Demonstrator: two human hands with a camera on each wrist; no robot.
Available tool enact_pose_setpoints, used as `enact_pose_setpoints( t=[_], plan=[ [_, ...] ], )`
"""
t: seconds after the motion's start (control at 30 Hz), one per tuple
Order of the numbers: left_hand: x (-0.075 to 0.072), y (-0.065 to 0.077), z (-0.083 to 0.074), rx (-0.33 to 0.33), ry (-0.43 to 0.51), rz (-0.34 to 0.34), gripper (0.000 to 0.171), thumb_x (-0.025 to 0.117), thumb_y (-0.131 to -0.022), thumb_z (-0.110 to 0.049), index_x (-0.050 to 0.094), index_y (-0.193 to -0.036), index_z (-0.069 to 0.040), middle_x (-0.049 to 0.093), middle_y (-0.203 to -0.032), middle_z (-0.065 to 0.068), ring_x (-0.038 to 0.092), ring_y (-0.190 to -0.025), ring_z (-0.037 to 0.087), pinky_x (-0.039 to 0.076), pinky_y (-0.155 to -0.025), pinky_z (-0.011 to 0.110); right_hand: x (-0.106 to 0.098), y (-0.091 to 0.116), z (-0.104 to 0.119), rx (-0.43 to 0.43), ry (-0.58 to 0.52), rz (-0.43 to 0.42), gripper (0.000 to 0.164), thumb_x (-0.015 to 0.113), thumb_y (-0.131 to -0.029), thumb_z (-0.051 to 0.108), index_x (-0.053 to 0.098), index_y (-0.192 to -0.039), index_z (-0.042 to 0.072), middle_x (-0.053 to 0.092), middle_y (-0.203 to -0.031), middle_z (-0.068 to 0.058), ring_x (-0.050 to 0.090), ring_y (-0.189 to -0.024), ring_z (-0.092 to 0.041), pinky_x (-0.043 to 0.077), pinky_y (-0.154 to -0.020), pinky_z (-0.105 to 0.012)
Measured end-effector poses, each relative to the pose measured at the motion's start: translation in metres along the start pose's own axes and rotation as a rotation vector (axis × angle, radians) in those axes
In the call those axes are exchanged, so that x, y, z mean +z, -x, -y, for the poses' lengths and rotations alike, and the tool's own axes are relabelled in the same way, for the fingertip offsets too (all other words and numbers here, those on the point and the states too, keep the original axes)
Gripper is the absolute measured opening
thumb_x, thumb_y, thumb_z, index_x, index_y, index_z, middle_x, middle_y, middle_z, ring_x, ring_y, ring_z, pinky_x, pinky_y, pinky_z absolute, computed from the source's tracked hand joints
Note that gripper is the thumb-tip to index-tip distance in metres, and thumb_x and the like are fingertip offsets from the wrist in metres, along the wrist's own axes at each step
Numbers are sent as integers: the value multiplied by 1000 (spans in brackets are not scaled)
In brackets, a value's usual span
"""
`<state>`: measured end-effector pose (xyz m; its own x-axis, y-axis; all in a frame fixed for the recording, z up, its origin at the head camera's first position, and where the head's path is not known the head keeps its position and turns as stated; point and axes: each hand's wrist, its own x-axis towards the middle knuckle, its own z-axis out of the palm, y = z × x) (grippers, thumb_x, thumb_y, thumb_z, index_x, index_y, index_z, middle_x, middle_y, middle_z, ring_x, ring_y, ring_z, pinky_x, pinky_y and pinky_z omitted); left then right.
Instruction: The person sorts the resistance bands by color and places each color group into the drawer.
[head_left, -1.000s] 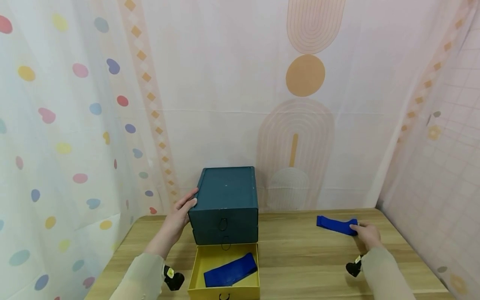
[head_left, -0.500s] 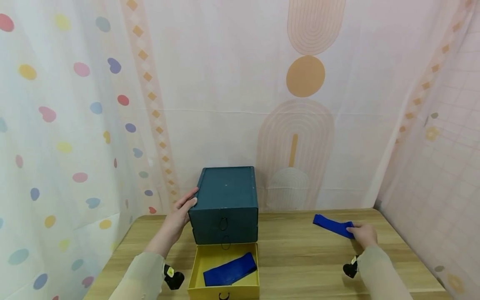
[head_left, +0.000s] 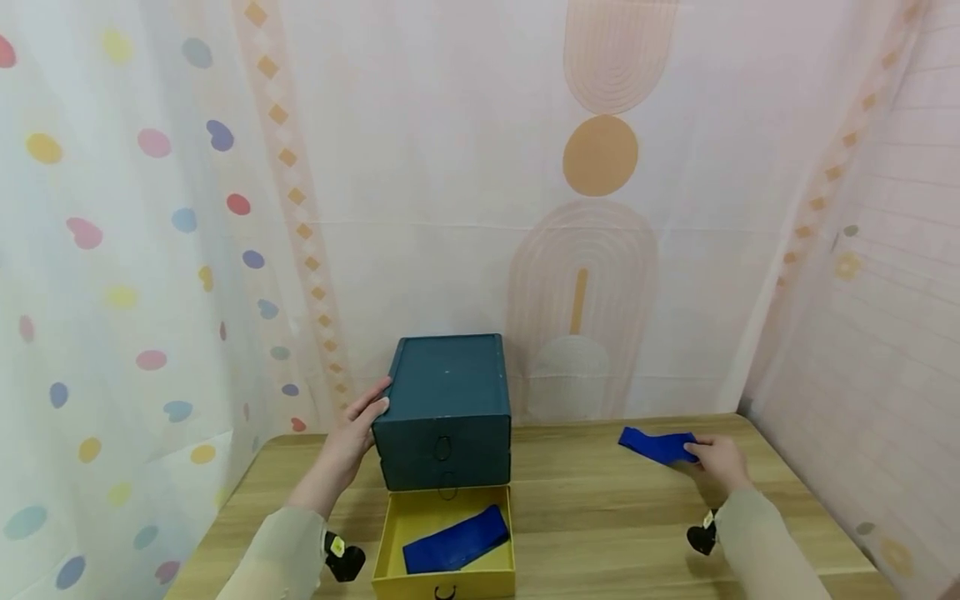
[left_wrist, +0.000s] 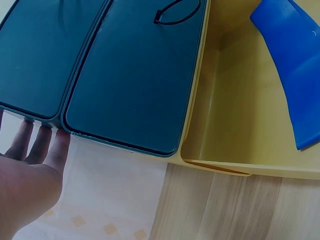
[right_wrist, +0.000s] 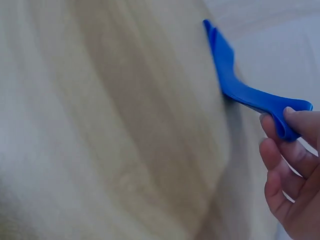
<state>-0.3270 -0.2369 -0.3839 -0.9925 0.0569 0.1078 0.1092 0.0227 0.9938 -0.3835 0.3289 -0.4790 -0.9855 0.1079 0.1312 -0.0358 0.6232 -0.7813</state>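
Note:
My right hand [head_left: 718, 463] pinches one end of a folded blue stretch band [head_left: 654, 446] over the right side of the table. The right wrist view has that band [right_wrist: 240, 92] bent, its looped end between thumb and forefinger. At the left side of a dark teal drawer box [head_left: 448, 379], my left hand [head_left: 351, 443] rests its extended fingers against the wall. Below the teal fronts, a yellow drawer [head_left: 400, 521] is pulled out. Another flat blue band [head_left: 456, 542] lies slantwise inside; the left wrist view shows only part of this band [left_wrist: 295, 75].
The wooden table [head_left: 592, 533] stretches right of the drawer. A patterned curtain [head_left: 420, 167] hangs just behind the table, with more cloth at both sides. Small black pull loops [head_left: 444, 448] hang from the drawer fronts.
My right hand has moved slightly left with the pinched band, whose held end is now raised and bent. The left hand stays against the box. The head view has shifted slightly.

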Motion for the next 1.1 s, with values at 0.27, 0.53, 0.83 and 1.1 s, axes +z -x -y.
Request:
enact_pose_setpoints(
  t=[0.27, 0.53, 0.83, 1.1],
  plan=[
    [2, -4, 1, 2, -16, 5, 58, 49, -102, -38, 31, -154, -20, 11, -161, 8, 15, -145, 30, 15, -113, 59, -8, -11, 26, 34, -81, 26, 47, 59, -95, 15, 52, -126, -20, 70, -91, -20, 65, -64, -14, 49, -58, -31],
    [2, -7, 2, -3, -15, 0, 58, 50, -102, -38, 31, -154, -20, 12, -161, 9, 17, -144, 31, 16, -112, 59, -19, -15, 60, -23, -67, 68, 48, 57, -97, 16, 49, -130, -18, 68, -97, -21, 65, -73, -21, 51, -65, -35],
    [2, -9, 2, 4, -15, 1, 58, 49, -102, -39, 31, -154, -19, 13, -161, 9, 17, -144, 31, 16, -112, 59, -33, -8, 102, -112, -92, 88, 42, 60, -95, 14, 57, -125, -14, 71, -84, -8, 65, -70, -16, 49, -60, -29],
    [2, -11, 3, 16, -17, 4, 58, 48, -102, -37, 31, -154, -19, 13, -161, 10, 18, -144, 32, 17, -112, 60, -38, 4, 135, -217, -109, 139, 38, 63, -93, 13, 61, -122, -11, 71, -79, -6, 64, -69, -16, 49, -60, -28]
  ],
)
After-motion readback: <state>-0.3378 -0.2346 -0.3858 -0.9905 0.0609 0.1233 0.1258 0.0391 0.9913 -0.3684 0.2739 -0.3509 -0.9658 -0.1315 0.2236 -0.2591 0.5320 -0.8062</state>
